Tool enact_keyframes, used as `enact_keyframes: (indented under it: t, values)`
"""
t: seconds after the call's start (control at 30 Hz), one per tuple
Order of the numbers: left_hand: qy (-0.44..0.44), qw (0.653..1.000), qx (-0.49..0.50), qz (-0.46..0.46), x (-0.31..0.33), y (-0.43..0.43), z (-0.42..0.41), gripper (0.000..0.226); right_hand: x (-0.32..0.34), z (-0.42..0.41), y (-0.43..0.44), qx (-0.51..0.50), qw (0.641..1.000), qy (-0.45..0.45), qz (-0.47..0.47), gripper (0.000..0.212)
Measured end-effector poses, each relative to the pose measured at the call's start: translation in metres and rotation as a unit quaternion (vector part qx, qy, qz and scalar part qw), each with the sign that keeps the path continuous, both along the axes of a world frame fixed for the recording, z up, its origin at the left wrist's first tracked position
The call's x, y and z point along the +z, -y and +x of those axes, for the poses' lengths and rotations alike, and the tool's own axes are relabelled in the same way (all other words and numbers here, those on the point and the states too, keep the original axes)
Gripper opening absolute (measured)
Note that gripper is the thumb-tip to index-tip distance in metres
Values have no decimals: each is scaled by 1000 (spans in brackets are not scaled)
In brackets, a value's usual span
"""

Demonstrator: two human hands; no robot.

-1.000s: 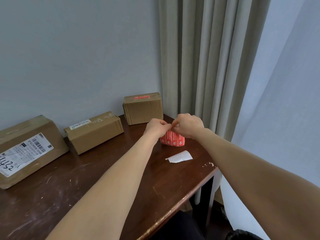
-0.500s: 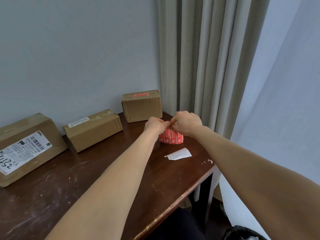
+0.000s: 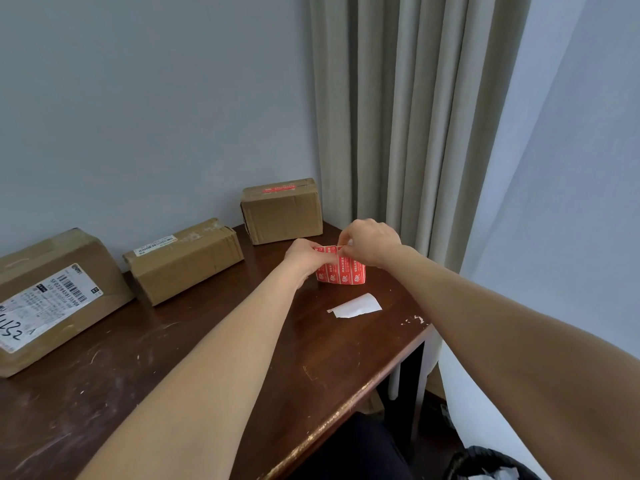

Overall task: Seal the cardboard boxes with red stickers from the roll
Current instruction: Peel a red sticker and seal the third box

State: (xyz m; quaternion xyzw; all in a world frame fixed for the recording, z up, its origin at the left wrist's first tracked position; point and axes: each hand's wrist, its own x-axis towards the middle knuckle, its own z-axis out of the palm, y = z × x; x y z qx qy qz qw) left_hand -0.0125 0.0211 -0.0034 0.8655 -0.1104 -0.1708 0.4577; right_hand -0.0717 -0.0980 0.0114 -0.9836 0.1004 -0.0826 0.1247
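Soft, even daylight is let in from the right through the sheer curtain [image 3: 571,168] — nothing is blown out, and a cool bluish cast is left on the wall [image 3: 156,98]. Only faint shadows are thrown beside the cardboard boxes [image 3: 183,261], and a dull sheen is picked up on the table [image 3: 329,368]. The forearms [image 3: 519,341] are stretched by wide-angle distortion near the bottom corners. Print on the sticker roll [image 3: 343,271] is smeared — can't be read.

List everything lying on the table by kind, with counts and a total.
Cardboard boxes: 3
Red sticker roll: 1
White paper scrap: 1
Total: 5
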Motion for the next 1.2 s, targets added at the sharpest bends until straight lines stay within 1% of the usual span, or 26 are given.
enact_keyframes:
  t: [0.27, 0.4, 0.7, 0.9, 1.2]
  values:
    - [15, 1000, 2, -11, -4, 2, 1, 56, 1, 3, 2, 2, 1000, -20, 20, 33]
    - [14, 1000, 0, -6, -4, 4, 2, 56, 3, 2, 2, 9, 999, -35, 31, 40]
    - [27, 1000, 4, -4, -7, 3, 4, 52, -2, 4, 3, 7, 1000, -27, 10, 35]
    - [40, 999, 0, -2, -9, 4, 4, 56, -3, 3, 2, 8, 1000, -26, 4, 33]
    - [13, 1000, 19, -9, -11, 7, 5, 57, -2, 1, 1, 8, 1000, -29, 4, 35]
